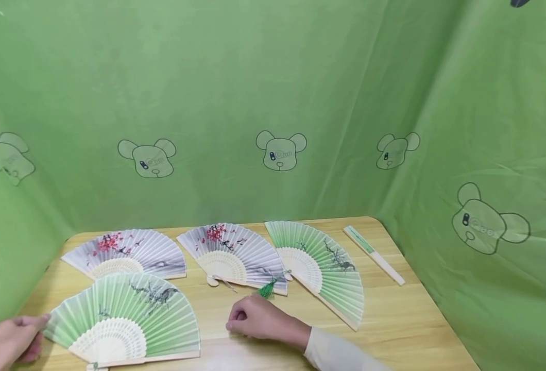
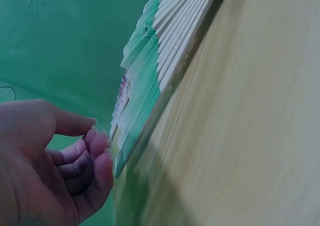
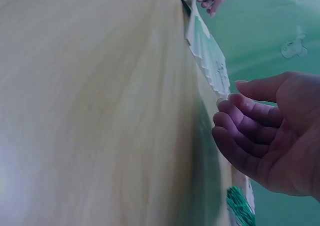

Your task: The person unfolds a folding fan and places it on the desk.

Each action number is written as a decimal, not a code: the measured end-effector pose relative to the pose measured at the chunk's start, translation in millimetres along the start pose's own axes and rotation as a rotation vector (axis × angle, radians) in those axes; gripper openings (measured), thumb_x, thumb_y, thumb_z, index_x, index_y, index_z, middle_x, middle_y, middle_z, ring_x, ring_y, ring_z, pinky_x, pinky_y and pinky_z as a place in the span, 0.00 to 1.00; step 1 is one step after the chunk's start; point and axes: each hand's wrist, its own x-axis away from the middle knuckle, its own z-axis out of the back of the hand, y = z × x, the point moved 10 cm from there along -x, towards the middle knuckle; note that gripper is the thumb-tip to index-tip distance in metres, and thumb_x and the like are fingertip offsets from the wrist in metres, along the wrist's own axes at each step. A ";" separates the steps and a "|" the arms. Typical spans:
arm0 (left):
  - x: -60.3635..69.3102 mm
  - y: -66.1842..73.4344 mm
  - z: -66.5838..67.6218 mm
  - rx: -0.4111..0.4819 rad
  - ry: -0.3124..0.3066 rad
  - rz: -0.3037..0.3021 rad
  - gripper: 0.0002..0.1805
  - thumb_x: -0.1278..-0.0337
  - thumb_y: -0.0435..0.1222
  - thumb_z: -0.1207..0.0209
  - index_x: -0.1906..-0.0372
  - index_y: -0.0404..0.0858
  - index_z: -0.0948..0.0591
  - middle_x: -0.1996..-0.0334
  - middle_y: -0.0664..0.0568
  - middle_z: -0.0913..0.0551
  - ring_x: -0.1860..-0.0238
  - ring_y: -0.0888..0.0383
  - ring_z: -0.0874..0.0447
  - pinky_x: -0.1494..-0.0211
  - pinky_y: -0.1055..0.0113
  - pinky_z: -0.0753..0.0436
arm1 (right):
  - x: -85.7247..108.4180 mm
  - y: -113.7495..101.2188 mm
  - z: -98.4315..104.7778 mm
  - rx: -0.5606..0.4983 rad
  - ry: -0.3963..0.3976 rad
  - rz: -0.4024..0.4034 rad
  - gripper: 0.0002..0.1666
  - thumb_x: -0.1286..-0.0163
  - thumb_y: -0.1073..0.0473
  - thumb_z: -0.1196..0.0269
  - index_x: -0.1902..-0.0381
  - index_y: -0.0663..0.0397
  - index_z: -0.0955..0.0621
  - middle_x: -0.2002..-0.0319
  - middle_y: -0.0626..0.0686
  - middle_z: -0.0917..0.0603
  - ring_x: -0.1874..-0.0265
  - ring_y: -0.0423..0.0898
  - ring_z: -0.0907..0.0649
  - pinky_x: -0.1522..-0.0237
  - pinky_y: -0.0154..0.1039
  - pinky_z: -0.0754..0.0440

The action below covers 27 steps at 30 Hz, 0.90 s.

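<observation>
A spread green folding fan (image 1: 171, 330) with a dark branch print lies at the front left of the table. At its left end is my left hand (image 1: 13, 340), fingers loosely bent; the left wrist view shows the fan's tip (image 2: 122, 161) beside the fingertips, not between them. Whether they touch is unclear. My right hand (image 1: 259, 317) is over the table with loosely curled fingers, holding nothing. Just behind it lies a green tassel (image 1: 267, 288). The tassel is near a grey-white fan (image 1: 263, 252) with red blossoms and a second green fan (image 1: 342, 288).
Another grey-white blossom fan (image 1: 161, 252) lies spread behind the front green fan, which overlaps its lower edge. A folded fan (image 1: 375, 255) lies at the back right of the wooden table (image 1: 393, 330). Green curtains (image 1: 217, 103) with bear-head drawings surround the table.
</observation>
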 end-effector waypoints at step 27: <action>23.8 69.6 -6.8 0.006 0.176 -0.138 0.32 0.19 0.54 0.53 0.50 0.25 0.20 0.72 0.55 0.17 0.76 0.62 0.20 0.73 0.69 0.13 | 40.3 34.5 82.3 0.132 0.278 -0.009 0.04 0.29 0.57 0.31 0.65 0.46 0.11 0.72 0.39 0.15 0.74 0.29 0.24 0.71 0.24 0.19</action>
